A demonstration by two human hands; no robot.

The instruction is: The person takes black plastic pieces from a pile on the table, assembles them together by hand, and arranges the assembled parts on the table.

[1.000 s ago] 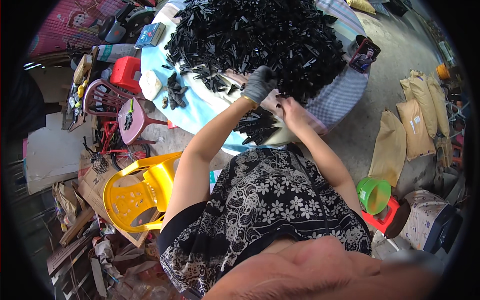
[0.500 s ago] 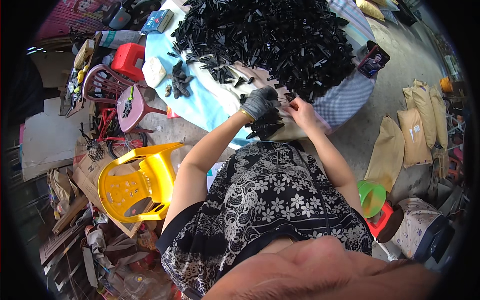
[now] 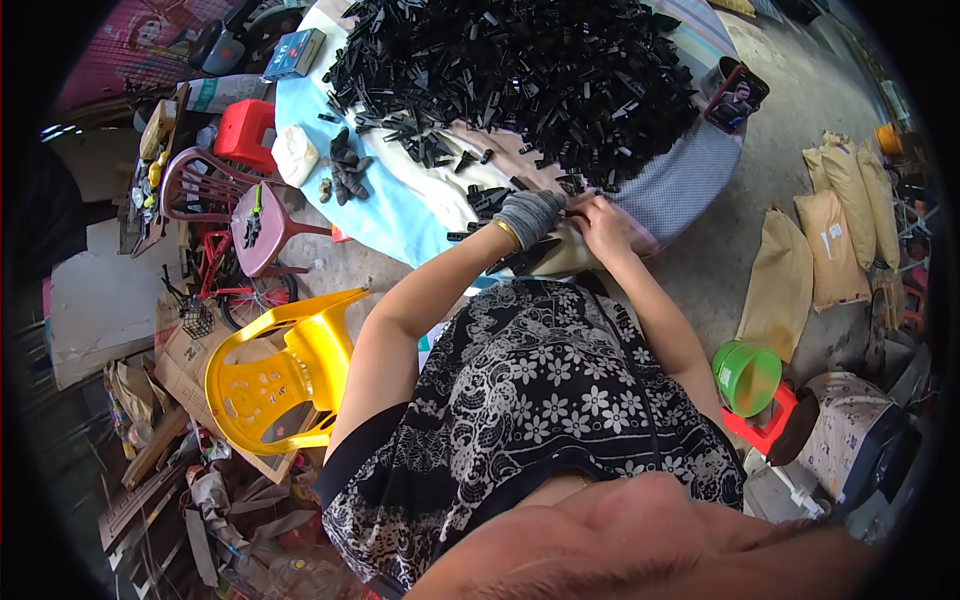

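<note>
At the near edge of the cloth-covered round table, my left hand point(image 3: 530, 216), in a grey knit glove, is closed with its fingers curled. Close beside it, my bare right hand point(image 3: 607, 230) pinches thumb and fingers together. The fingertips of both hands meet around something small and dark that I cannot make out. Black plastic pieces point(image 3: 525, 260) lie under and beside my left wrist, and a few more point(image 3: 488, 202) sit just beyond that hand. Past both hands spreads a big heap of small black plastic pieces point(image 3: 520, 90).
On the table lie a dark glove point(image 3: 347, 165), a white lump point(image 3: 294, 155), a blue box point(image 3: 293, 54) and a propped phone point(image 3: 737, 98). A yellow chair point(image 3: 275, 380) stands at left, behind it a pink chair point(image 3: 262, 230). Tan sacks point(image 3: 835, 250) and a green basin point(image 3: 748, 378) are at right.
My left hand has shifted slightly down and right, closer to my right hand, and the two now touch or nearly touch. The whole view has tilted a little.
</note>
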